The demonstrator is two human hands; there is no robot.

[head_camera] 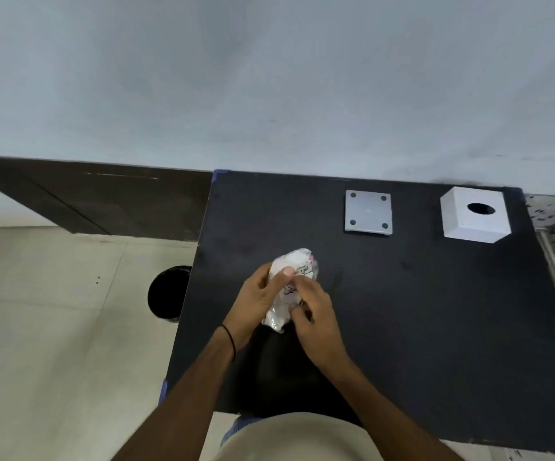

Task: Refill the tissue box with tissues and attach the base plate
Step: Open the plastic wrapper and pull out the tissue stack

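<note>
Over the near part of the black tabletop (402, 311), left hand (259, 301) and right hand (316, 314) both grip a plastic-wrapped tissue pack (294, 264) from either side. Farther back lies the base plate (368, 211), well apart from the white tissue box (474, 214) at far right, hole up.

On my counter (402, 311): one tissue pack (291, 287), one base plate (368, 211), one tissue box (474, 216); on the floor, one black bin (166, 294).
</note>
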